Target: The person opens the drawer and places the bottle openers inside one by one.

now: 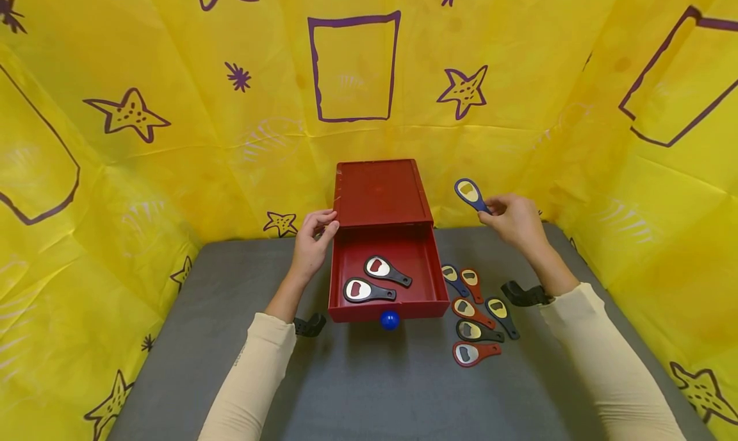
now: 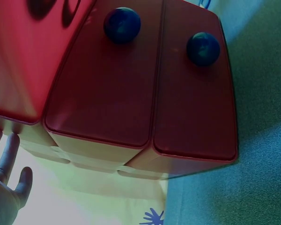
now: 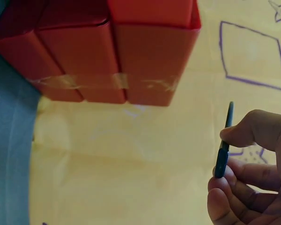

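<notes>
My right hand [image 1: 515,222] pinches a blue bottle opener [image 1: 477,204] by its handle, raised to the right of a red drawer cabinet [image 1: 377,194]. In the right wrist view that opener [image 3: 222,161] is seen edge-on between thumb and fingers. The fingers of my left hand [image 1: 310,252] lie against the cabinet's left side, straight in the left wrist view. The top drawer [image 1: 419,261] is pulled out. Inside it lie two black bottle openers, one [image 1: 392,274] behind the other [image 1: 377,293].
Right of the drawer, several bottle openers lie on the grey table [image 1: 242,338], including a red one [image 1: 484,350] and a black one [image 1: 490,335]. Below the top drawer, two shut drawers show blue knobs [image 2: 203,48]. Yellow cloth walls [image 1: 259,172] enclose the table.
</notes>
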The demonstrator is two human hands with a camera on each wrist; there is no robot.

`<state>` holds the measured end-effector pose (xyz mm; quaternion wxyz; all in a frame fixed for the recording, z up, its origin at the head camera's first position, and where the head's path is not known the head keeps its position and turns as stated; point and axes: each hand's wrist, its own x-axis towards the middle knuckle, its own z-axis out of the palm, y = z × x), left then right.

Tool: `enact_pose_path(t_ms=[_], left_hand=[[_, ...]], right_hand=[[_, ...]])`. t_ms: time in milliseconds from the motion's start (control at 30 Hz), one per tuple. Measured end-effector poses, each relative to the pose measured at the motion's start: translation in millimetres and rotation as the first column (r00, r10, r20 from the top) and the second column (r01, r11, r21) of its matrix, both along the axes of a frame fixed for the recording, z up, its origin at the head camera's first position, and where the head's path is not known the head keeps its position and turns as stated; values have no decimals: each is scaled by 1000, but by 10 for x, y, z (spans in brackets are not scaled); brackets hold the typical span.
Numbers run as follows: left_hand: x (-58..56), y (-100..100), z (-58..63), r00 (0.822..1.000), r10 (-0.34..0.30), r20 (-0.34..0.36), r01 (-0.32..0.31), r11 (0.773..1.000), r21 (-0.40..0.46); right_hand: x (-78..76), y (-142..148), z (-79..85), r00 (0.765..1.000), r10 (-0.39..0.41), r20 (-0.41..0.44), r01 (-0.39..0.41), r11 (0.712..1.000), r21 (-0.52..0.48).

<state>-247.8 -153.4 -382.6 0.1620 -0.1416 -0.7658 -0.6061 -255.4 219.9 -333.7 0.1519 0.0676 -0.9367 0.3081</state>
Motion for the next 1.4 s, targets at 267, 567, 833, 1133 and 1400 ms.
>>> enact_pose_path(t_ms=[267, 567, 833, 1133, 1400], left_hand=[[-4, -4, 4, 1000, 3, -3, -3, 1000, -7], [-23, -6, 11, 1000, -3, 1, 3, 1000, -1], [-22, -6, 16, 1000, -3, -12, 3, 1000, -3], [-21, -8, 1, 1000, -5, -11, 5, 1000, 0], [-11, -8, -14, 1000, -12, 5, 12, 1000, -2]], right_hand=[[79, -97, 121, 999, 11, -52, -12, 1000, -15], [194, -222, 264, 993, 41, -113, -44, 999, -28], [277, -334, 353, 986, 71, -148, -79, 996, -46], [334, -430, 379, 970, 125, -210, -143, 987, -72], [392, -535, 384, 960, 170, -223, -193, 978, -83]])
